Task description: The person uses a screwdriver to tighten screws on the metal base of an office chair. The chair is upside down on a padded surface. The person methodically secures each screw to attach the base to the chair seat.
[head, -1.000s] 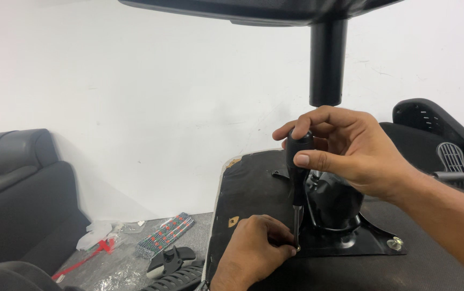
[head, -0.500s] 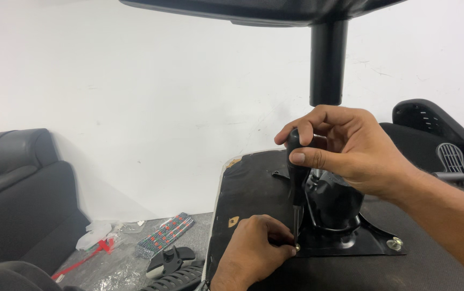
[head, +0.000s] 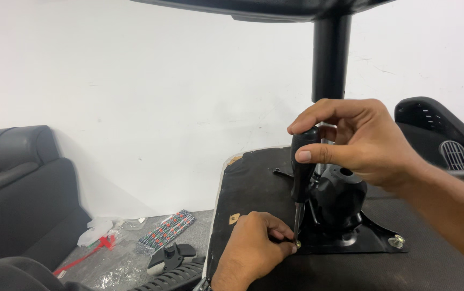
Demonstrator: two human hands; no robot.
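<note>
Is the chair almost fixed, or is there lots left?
One bolt already sits in the black plate. The right hand holds a screwdriver upright on a screw that the left hand steadies. That screw is unfinished; other corners are hidden.

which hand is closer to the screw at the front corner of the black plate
Left. The left hand pinches right at the screw, fingertips touching it. The right hand is higher up, gripping the screwdriver handle.

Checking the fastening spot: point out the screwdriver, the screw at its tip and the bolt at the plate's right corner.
screwdriver (head: pixel 303 161), head view, black handle.
screw (head: pixel 297 244), head view, brass head.
bolt (head: pixel 397 240), head view, its head.
</note>
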